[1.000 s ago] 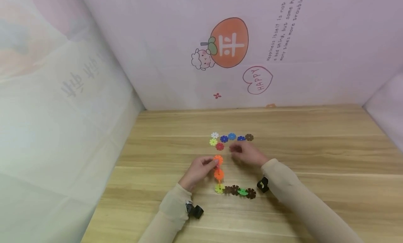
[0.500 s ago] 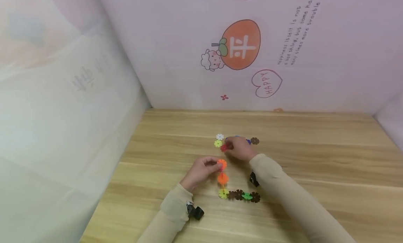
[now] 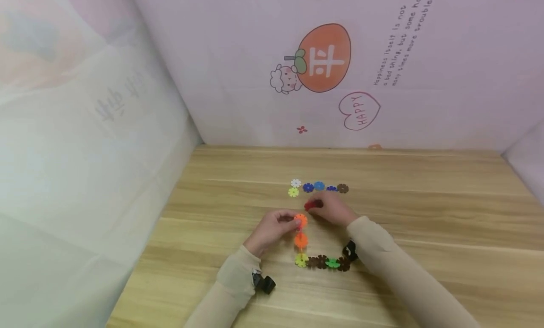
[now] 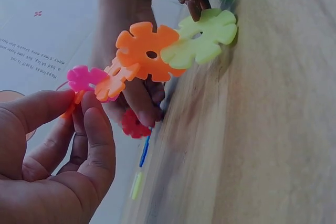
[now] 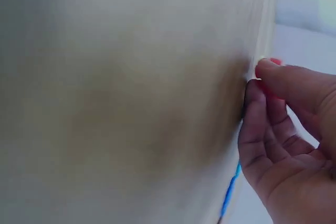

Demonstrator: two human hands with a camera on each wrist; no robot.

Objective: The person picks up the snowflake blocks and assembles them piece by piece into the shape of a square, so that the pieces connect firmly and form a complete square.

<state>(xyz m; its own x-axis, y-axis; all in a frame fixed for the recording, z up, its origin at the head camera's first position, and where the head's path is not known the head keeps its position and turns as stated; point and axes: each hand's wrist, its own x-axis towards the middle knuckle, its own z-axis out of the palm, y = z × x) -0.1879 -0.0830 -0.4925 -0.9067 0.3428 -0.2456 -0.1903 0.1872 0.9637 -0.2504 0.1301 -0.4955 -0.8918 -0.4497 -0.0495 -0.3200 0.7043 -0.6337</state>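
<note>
Near the middle of the table, my left hand [image 3: 272,230] pinches the far end of a chain of notched plastic snowflake discs. In the left wrist view the chain runs from a pink disc [image 4: 80,79] through orange discs [image 4: 134,41] to a pale yellow disc [image 4: 218,35]. From there, brown discs [image 3: 321,262] and a green disc [image 3: 333,263] carry on to the right in the head view. My right hand [image 3: 335,209] pinches a red disc [image 3: 308,205], just beyond and right of the chain's end. The fingers cover part of that red disc.
Loose discs lie in a group beyond the hands: white [image 3: 295,182], yellow [image 3: 293,192], dark blue [image 3: 308,188], light blue [image 3: 319,185] and brown [image 3: 342,189]. A printed cloth wall [image 3: 246,106] stands behind the wooden table [image 3: 238,177].
My right hand has reached left to the red disc, picked it up and drawn it back toward me, away from the loose group. The left hand keeps its hold on the chain.
</note>
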